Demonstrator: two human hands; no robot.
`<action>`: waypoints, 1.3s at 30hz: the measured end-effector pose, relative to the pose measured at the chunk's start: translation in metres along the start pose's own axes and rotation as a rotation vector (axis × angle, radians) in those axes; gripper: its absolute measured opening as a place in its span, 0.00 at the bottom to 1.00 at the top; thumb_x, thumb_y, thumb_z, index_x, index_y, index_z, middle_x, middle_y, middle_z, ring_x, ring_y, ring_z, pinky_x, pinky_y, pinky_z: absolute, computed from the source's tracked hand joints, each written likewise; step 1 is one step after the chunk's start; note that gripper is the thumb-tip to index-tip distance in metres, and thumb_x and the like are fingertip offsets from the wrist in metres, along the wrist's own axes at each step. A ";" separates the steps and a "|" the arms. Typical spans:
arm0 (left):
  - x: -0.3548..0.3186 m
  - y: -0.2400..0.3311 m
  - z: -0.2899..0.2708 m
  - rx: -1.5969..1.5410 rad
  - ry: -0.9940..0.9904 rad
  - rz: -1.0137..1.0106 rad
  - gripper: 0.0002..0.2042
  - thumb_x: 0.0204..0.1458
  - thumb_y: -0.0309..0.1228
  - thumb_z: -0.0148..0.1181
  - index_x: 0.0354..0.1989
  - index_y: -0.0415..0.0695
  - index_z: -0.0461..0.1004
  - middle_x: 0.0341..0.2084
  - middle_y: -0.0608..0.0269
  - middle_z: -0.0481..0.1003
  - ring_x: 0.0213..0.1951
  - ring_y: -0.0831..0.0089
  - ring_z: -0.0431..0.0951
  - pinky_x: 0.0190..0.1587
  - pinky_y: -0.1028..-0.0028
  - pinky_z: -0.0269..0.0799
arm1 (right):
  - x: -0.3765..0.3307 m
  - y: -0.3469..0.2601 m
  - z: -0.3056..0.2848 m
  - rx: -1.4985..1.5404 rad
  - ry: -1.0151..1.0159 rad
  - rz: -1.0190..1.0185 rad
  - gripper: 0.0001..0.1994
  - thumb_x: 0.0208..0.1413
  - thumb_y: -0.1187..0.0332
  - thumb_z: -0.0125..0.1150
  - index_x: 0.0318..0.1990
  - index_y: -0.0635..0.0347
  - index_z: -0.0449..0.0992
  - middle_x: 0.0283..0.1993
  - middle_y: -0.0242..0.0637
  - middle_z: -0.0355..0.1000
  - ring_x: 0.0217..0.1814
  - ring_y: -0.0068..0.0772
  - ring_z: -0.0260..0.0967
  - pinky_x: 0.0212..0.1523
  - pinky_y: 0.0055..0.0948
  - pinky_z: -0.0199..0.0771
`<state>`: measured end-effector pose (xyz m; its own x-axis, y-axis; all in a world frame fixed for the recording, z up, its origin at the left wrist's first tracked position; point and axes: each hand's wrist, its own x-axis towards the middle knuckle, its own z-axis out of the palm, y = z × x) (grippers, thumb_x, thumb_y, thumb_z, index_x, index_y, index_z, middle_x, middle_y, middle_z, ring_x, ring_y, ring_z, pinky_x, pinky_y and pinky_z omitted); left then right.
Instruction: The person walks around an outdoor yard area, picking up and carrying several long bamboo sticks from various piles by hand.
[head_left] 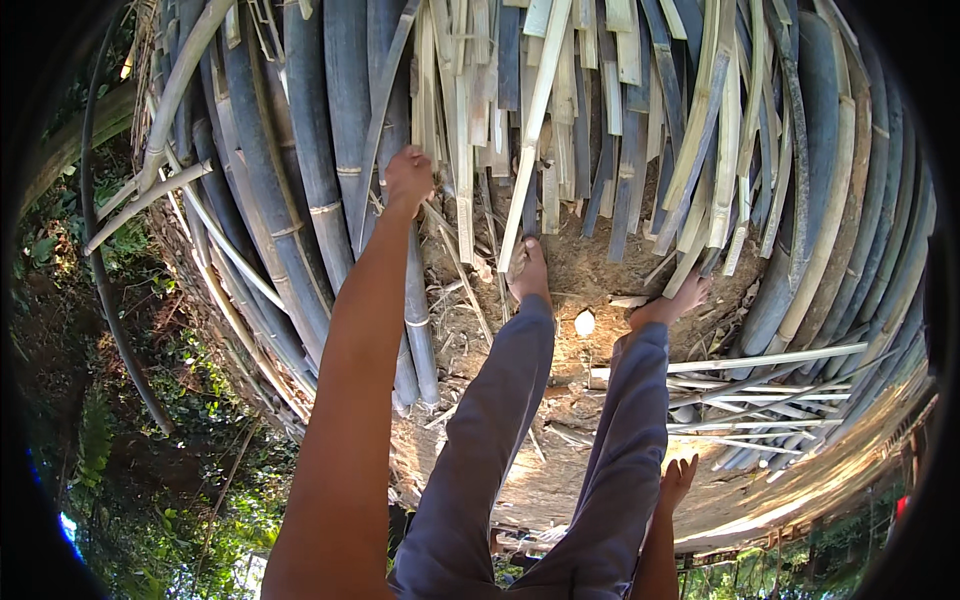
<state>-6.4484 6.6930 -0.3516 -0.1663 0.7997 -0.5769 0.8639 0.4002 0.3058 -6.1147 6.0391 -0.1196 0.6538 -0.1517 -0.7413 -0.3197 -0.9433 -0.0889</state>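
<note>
My left hand (408, 178) reaches far forward and is closed around a thin split bamboo strip (388, 90) that leans among the thick grey-blue bamboo poles (300, 170). My right hand (678, 480) hangs beside my right leg, fingers spread, holding nothing. I stand in grey trousers (500, 420) with bare feet (527, 268) on brown dirt littered with bamboo chips.
Pale split bamboo strips (545, 90) lie fanned out ahead of my feet. More poles and strips (770, 385) are stacked on the right. A small white piece (585, 322) lies between my feet. Green plants (120, 450) and a dark hose (100, 280) are on the left.
</note>
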 end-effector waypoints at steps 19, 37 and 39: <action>-0.114 -0.053 -0.032 0.336 0.165 0.053 0.18 0.54 0.34 0.58 0.52 0.41 0.74 0.39 0.47 0.79 0.43 0.48 0.79 0.49 0.54 0.73 | -0.130 -0.249 0.111 0.250 -0.439 -0.473 0.26 0.63 0.70 0.56 0.67 0.62 0.61 0.54 0.42 0.70 0.56 0.33 0.69 0.53 0.30 0.70; -0.013 0.062 0.034 0.089 0.336 0.350 0.18 0.54 0.43 0.62 0.40 0.38 0.76 0.40 0.48 0.77 0.44 0.50 0.77 0.49 0.57 0.71 | -0.113 -0.302 0.136 0.100 -0.912 -0.348 0.26 0.59 0.63 0.64 0.64 0.58 0.66 0.51 0.46 0.75 0.51 0.34 0.75 0.48 0.30 0.75; 0.018 0.104 0.021 0.092 0.356 0.447 0.20 0.53 0.44 0.61 0.46 0.38 0.75 0.45 0.46 0.75 0.48 0.48 0.74 0.52 0.56 0.70 | -0.106 -0.333 0.148 0.010 -0.977 -0.618 0.27 0.59 0.61 0.63 0.64 0.59 0.66 0.52 0.49 0.74 0.52 0.40 0.75 0.50 0.33 0.75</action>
<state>-6.3513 6.7401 -0.3462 0.0885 0.9898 -0.1117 0.9221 -0.0389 0.3851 -6.1789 6.4133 -0.1100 -0.1073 0.6319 -0.7676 -0.1391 -0.7740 -0.6177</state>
